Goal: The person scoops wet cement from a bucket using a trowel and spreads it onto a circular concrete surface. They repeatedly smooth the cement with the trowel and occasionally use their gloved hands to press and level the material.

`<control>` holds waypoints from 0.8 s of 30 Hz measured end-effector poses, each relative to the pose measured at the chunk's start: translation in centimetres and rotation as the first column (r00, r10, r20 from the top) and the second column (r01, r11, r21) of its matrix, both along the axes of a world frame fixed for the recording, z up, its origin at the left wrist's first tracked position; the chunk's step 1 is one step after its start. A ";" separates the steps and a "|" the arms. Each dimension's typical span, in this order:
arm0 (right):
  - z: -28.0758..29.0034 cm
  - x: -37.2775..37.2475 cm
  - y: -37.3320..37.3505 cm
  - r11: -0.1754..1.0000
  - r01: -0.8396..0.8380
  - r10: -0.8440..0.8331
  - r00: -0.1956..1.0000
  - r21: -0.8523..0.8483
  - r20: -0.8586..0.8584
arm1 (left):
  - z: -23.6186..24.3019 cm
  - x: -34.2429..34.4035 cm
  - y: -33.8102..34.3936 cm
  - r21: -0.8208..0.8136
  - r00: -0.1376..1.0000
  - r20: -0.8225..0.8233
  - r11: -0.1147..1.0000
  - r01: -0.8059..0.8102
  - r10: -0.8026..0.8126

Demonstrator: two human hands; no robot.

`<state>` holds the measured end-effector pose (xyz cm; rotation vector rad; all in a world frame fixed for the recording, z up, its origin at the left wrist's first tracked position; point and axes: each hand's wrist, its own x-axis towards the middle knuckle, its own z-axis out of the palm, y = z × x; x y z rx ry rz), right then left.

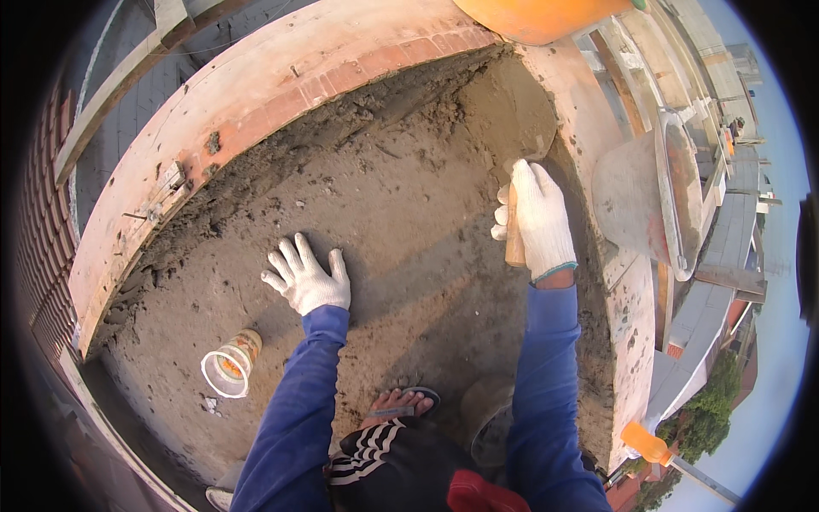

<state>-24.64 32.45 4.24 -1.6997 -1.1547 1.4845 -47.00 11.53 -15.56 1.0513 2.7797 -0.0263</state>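
Note:
My left hand (309,277), in a white knit glove, rests with fingers spread on the rough grey mortar surface (384,205). My right hand (543,215), gloved the same way, is wrapped round the wooden handle of a trowel (514,229). Its mortar-smeared blade points away from me into the far right corner, against wet mortar; the blade's outline is hard to make out there. To the left of my left forearm, a clear plastic cup (229,369) with something orange in it leans over on the surface.
A curved formwork board (239,102) borders the mortar, with nails sticking out at left. An orange basin (537,17) sits at the far edge. At right are a grey scoop-like sheet (636,192) and an orange bottle (646,442). A bucket (489,418) stands by my legs.

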 end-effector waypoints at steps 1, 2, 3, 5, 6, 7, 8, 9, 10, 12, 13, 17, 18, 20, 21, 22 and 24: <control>0.1 0.6 -1.1 1.000 -0.004 0.005 0.998 0.011 -0.056 | 0.0 0.1 0.0 -0.012 1.000 0.001 1.000 0.002 -0.002; 0.2 0.9 -1.5 1.000 -0.009 0.011 0.994 0.021 -0.112 | -0.2 0.1 0.0 -0.006 1.000 -0.002 1.000 -0.006 0.006; 0.1 1.2 -1.4 1.000 -0.021 0.023 0.991 0.017 -0.131 | -0.3 0.0 -0.1 0.000 1.000 -0.004 1.000 -0.008 0.008; -0.5 1.9 -1.1 0.999 -0.051 0.051 0.983 0.006 -0.174 | -0.4 -0.1 -0.3 0.000 1.000 -0.009 1.000 -0.012 0.012; -1.6 2.4 -0.5 0.997 -0.060 0.049 0.967 -0.037 -0.250 | -0.2 -0.1 -0.3 -0.003 1.000 -0.012 1.000 -0.013 0.013; -3.3 3.0 0.6 0.995 -0.068 0.040 0.946 -0.078 -0.322 | -0.2 -0.1 -0.2 -0.005 1.000 -0.011 1.000 -0.010 0.010; -5.3 3.1 1.6 0.989 -0.085 0.030 0.917 -0.121 -0.398 | -0.5 -0.3 -0.4 0.024 1.000 -0.030 1.000 -0.003 0.003; -6.9 3.1 2.6 0.989 -0.072 0.015 0.920 -0.131 -0.391 | -1.1 -0.2 -0.4 0.054 0.999 -0.044 0.999 0.008 -0.006; -8.6 3.1 3.6 0.988 -0.056 -0.003 0.923 -0.143 -0.384 | -1.5 -0.2 -0.4 0.082 0.998 -0.057 0.996 0.021 -0.017; -10.4 3.3 4.4 0.985 -0.022 -0.042 0.929 -0.169 -0.366 | -1.1 0.3 -0.1 0.065 0.999 -0.028 0.997 0.027 -0.026; -11.3 2.9 4.5 0.981 -0.034 -0.032 0.942 -0.190 -0.333 | -1.0 0.2 -0.1 0.054 0.999 -0.021 0.998 0.025 -0.024; -14.9 2.4 4.0 0.961 -0.042 -0.017 0.978 -0.272 -0.209 | -1.8 -0.1 -0.5 0.075 0.998 -0.064 0.997 0.031 -0.026; -14.8 1.9 3.4 0.962 -0.020 -0.030 0.984 -0.272 -0.176 | -1.8 -0.3 -0.5 0.075 0.997 -0.068 0.997 0.028 -0.023; -14.7 1.7 1.6 0.969 -0.015 -0.004 0.997 -0.246 -0.076 | -1.7 -0.2 -0.6 0.074 0.998 -0.062 0.997 0.033 -0.029; -14.5 2.3 0.7 0.975 -0.030 0.030 1.000 -0.218 -0.003 | -1.7 0.2 -0.5 0.080 0.999 -0.042 0.996 0.036 -0.033; -14.1 2.2 -0.2 0.980 -0.057 0.069 0.996 -0.192 0.057 | -1.6 0.2 -0.4 0.085 0.999 -0.036 0.996 0.034 -0.031; -12.7 1.5 -2.8 0.975 -0.124 0.164 0.962 -0.187 0.218 | -1.5 -0.3 -0.7 0.080 0.999 -0.049 0.996 0.025 -0.022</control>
